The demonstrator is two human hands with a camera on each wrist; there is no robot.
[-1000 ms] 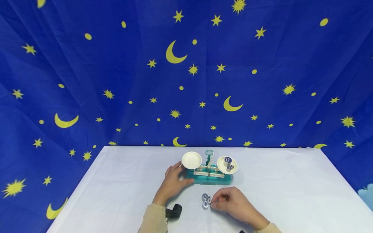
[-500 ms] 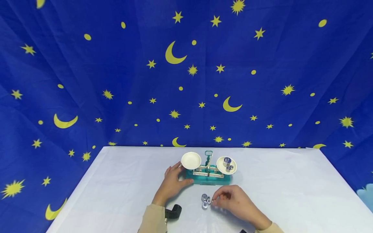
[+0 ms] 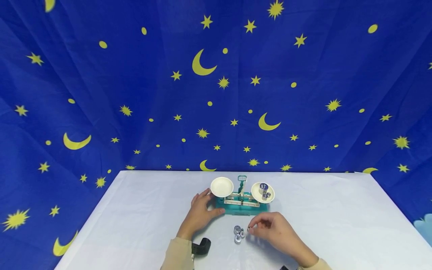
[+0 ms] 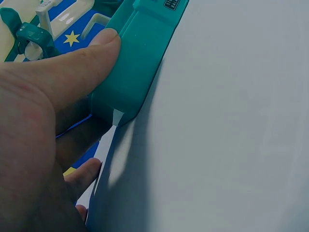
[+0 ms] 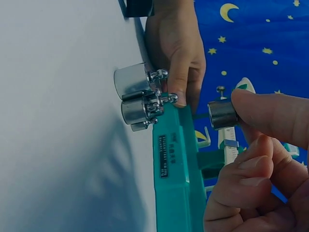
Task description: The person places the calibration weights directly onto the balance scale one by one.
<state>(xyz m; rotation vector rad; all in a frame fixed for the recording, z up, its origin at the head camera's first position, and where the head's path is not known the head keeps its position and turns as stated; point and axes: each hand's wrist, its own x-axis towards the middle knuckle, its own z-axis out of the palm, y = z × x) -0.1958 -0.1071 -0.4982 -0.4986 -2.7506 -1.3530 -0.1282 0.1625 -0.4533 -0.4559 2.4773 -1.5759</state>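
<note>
A teal balance scale [image 3: 243, 210] with two cream pans stands near the table's middle. My left hand [image 3: 199, 214] grips the left end of its base, thumb on top and fingers behind, as the left wrist view shows. Between thumb and forefinger my right hand [image 3: 278, 232] pinches a small silver balance weight [image 5: 222, 114], held in front of the base. Just left of those fingertips several knobbed metal weights [image 3: 237, 229] cluster on the table. The right pan [image 3: 255, 192] bears a large weight [image 3: 264, 188] and two small ones [image 3: 265, 196]; the left pan [image 3: 221, 187] holds nothing.
The white table [image 3: 337, 225] runs back to a blue curtain [image 3: 162, 93] with yellow moons and stars. A black strap-like piece [image 3: 201, 246] sits at my left wrist.
My right hand has lifted slightly up and away from the weight cluster with the pinched weight. The left hand stays on the scale's base.
</note>
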